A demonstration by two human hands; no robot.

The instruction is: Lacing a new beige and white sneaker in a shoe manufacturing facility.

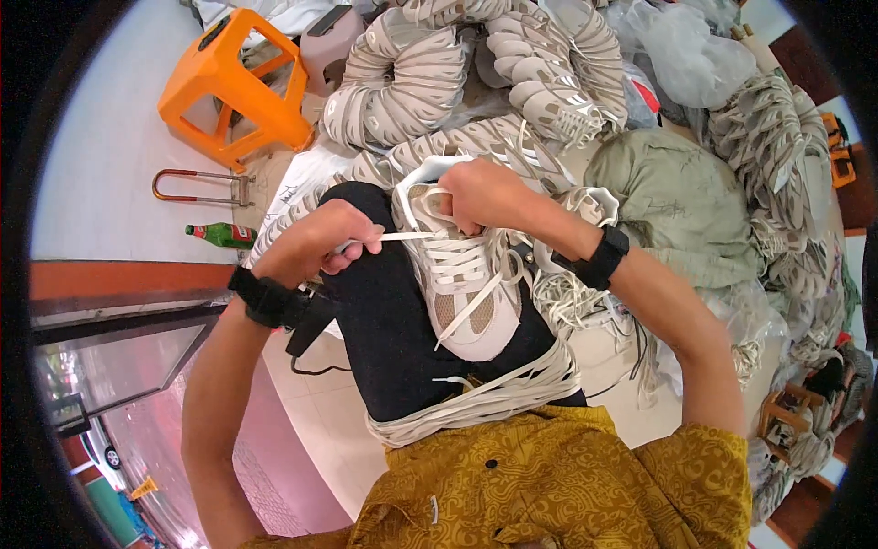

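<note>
A beige and white sneaker rests on my black-clad thighs, toe toward me, its laces partly threaded through the eyelets. My left hand is closed in a pinch on a white shoelace, which runs taut and nearly level to the upper eyelets. At the shoe's opening, my right hand has its fingers curled round the upper edge beside the tongue; its fingertips are partly hidden. One loose lace end hangs over the toe. Across my lap lies a bundle of white laces.
Rows of similar shoes are stacked beyond my knees. An orange stool and a green bottle are at left. To the right sit a green-grey sack and more shoes. Another laced shoe is beside my right forearm.
</note>
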